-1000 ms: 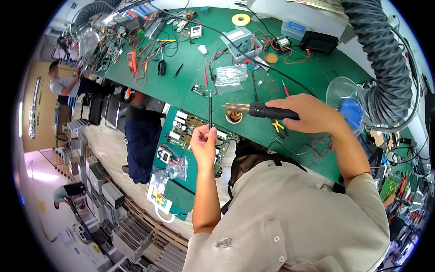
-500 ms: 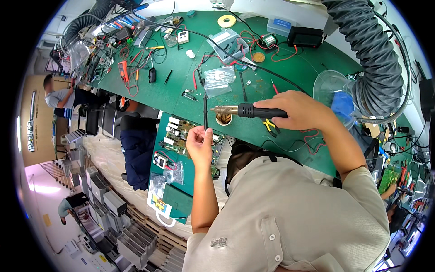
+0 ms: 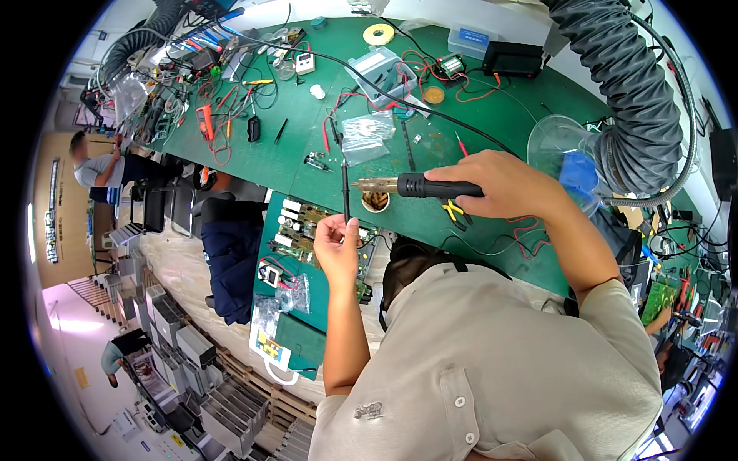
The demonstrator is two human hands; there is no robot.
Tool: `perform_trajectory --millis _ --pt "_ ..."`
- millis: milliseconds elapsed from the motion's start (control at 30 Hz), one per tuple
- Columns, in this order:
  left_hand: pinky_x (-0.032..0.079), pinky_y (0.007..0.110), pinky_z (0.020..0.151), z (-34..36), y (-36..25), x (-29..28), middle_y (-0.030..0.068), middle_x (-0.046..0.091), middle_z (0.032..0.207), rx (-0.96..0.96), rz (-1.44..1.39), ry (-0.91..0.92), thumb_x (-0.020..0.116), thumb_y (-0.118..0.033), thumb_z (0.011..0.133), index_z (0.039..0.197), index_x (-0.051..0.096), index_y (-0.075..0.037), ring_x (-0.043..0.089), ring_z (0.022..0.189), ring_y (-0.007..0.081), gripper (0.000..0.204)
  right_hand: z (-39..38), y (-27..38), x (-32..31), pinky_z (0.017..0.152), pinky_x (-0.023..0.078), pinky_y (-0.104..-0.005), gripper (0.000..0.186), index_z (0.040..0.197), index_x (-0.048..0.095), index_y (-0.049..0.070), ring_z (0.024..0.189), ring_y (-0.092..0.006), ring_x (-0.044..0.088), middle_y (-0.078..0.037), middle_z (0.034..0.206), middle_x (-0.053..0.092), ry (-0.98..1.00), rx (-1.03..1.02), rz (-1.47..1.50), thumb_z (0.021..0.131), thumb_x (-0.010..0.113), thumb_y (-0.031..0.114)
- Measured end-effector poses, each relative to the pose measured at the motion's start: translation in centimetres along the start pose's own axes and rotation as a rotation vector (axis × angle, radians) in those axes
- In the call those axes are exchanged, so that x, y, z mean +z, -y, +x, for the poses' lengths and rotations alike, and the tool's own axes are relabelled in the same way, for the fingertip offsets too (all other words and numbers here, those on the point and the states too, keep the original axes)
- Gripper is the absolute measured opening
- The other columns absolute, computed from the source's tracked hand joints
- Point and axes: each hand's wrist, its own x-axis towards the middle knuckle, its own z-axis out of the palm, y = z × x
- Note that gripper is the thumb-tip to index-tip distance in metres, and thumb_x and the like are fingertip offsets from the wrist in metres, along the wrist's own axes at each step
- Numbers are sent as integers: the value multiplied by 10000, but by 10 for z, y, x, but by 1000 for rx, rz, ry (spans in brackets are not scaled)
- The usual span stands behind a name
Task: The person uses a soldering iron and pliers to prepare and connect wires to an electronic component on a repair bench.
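My left hand [image 3: 338, 246] is closed on a slim black probe-like rod [image 3: 346, 192], held upright over a populated circuit board [image 3: 296, 230]. My right hand [image 3: 492, 184] grips a black-handled soldering tool [image 3: 419, 186] with a brassy metal front, held level with its tip pointing left at the rod; I cannot tell if they touch. Under that front sits a small cup [image 3: 376, 201] of brownish pieces. Yellow-handled pliers [image 3: 455, 215] lie just below the tool.
A bag of small parts [image 3: 367, 138], an open plastic box [image 3: 373, 73], a multimeter [image 3: 204, 123] and many leads cover the green bench [image 3: 269, 165]. A ducted extraction hood [image 3: 561, 161] stands right. Co-workers [image 3: 100, 165] [image 3: 115, 357] are at left; another person's arm shows far right.
My view has shifted, so the bench appears slightly higher and further left. The soldering tool sits a little closer to the rod; both hands keep their hold.
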Motion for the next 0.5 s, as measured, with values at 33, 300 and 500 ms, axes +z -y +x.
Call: perform_trajectory --millis 33,300,500 --pt "414 199 502 0 1 0 12 556 734 0 -2 -1 677 -30 884 945 527 -14 513 560 66 163 0 0 0 669 483 -429 529 1275 610 159 721 -318 616 -128 797 640 2 4 2 746 612 152" --pt "418 197 509 -3 3 -3 14 560 746 -3 -16 -7 678 -30 883 946 526 -18 519 570 65 165 2 8 -7 717 499 -392 544 1264 611 103 830 -321 646 -122 955 697 46 49 19 722 638 60" --pt "418 194 510 -3 3 -4 13 562 736 -5 -4 -8 678 -32 884 948 526 -15 518 568 64 165 3 10 -10 703 491 -397 553 1268 607 104 810 -321 639 -126 939 692 45 61 32 716 635 65"
